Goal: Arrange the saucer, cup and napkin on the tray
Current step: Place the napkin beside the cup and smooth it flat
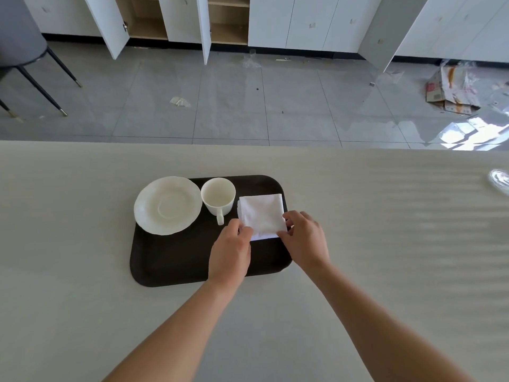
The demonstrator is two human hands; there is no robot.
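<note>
A dark brown tray (176, 260) lies on the pale table. A white saucer (168, 205) sits on its far left corner, overhanging the rim slightly. An empty white cup (218, 196) stands upright beside it, handle toward me. A folded white napkin (261, 216) lies on the tray's far right part. My left hand (230, 252) pinches the napkin's near left corner. My right hand (304, 238) grips its near right corner. Both hands hide the napkin's near edge.
The beige table (385, 244) stretches wide on all sides, its far edge just beyond the tray. Something clear and shiny (499, 180) lies at the far right. Beyond are grey floor tiles, a chair (27, 51), white cabinets and flattened cardboard (451, 92).
</note>
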